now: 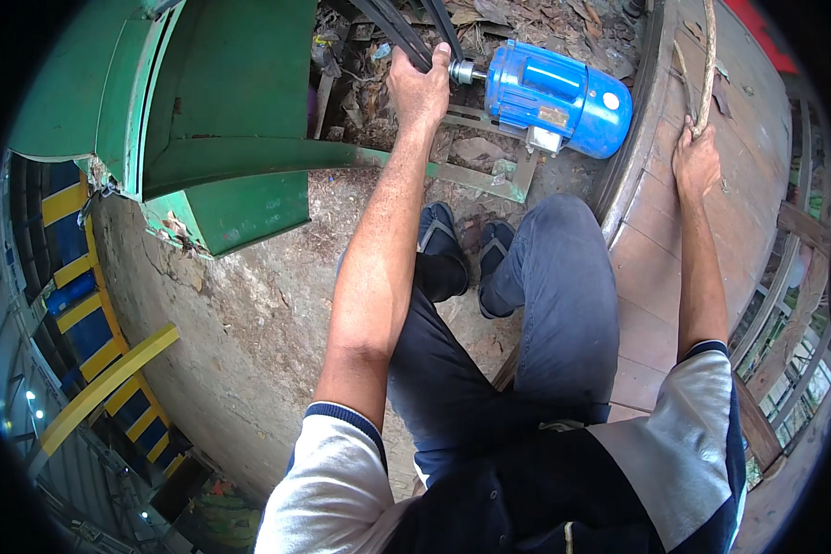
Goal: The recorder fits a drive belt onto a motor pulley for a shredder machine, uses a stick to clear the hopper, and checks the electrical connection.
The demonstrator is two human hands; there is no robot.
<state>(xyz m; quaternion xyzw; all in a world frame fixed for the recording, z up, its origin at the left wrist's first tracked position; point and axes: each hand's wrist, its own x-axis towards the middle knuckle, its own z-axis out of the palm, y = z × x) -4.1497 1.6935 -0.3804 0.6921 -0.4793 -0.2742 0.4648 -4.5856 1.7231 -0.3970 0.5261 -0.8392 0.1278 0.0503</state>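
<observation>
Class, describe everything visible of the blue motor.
The blue motor is a ribbed cylinder, seemingly painted metal, lying on its side, apparently over a green frame. Its rounded right end bears a white spot; a plate and pale box sit on the near side. Its left end has a silvery shaft with a pulley, beside the left hand gripping a black belt. Its underside is hidden.
</observation>
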